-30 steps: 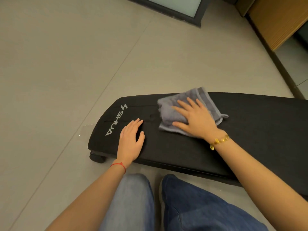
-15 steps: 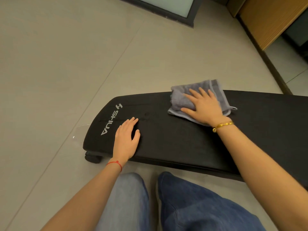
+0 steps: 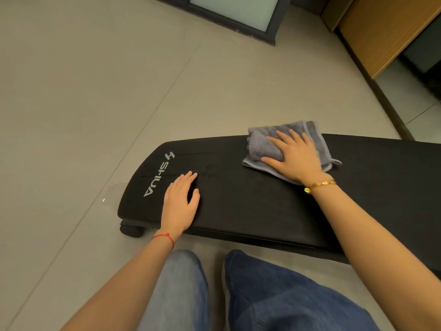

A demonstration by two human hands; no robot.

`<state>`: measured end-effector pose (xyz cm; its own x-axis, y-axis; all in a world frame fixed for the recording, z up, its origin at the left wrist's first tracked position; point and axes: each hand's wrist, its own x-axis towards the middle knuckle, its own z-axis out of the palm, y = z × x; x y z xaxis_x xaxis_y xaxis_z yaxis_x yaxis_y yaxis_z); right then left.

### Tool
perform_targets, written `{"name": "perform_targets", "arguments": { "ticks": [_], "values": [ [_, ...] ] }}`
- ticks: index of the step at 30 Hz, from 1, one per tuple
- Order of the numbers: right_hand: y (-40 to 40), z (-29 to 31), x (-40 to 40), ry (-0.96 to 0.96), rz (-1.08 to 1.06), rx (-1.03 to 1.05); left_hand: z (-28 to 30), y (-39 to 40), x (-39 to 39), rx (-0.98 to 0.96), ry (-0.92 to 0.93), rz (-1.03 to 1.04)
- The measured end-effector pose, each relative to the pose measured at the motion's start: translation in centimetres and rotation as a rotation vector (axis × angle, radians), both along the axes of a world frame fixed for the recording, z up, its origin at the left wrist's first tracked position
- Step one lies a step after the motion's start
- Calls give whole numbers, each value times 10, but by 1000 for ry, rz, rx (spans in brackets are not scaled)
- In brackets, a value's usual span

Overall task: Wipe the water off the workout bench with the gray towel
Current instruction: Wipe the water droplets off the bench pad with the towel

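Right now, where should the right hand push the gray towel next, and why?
Probably back toward the logo end. The right hand presses the gray towel flat at the bench's far edge, while faint dark marks, maybe water, show near the left hand, which rests flat on the bench.

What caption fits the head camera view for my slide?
Right hand presses a gray towel flat on a black workout bench; left hand rests on the bench.
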<state>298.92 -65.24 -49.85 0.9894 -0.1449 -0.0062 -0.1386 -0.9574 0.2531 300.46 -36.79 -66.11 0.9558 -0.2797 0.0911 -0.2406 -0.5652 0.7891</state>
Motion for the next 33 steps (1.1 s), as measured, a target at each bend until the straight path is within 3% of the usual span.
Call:
{"name": "perform_targets", "arguments": {
  "ticks": [3,7,9,15,19,26,29,33],
  "values": [
    [31,-18,7,91,115,7,0,0,1,-9,-3,-2],
    [68,-21,-61,176,401,89,-2,0,1,-17,-12,-8],
    [63,-9,-89,212,439,121,-2,0,1,-20,-13,-8],
    [-5,10,-41,10,180,113,1,0,0,-20,-4,-3],
    [9,-9,11,6,0,34,2,0,-1,-12,1,0],
    [69,-18,-66,151,354,106,0,0,0,-38,-14,-10],
    [53,-6,-91,110,302,120,-1,0,0,-41,-10,-3],
    [21,-2,-52,17,149,92,1,-1,1,-37,-3,3]
  ]
}}
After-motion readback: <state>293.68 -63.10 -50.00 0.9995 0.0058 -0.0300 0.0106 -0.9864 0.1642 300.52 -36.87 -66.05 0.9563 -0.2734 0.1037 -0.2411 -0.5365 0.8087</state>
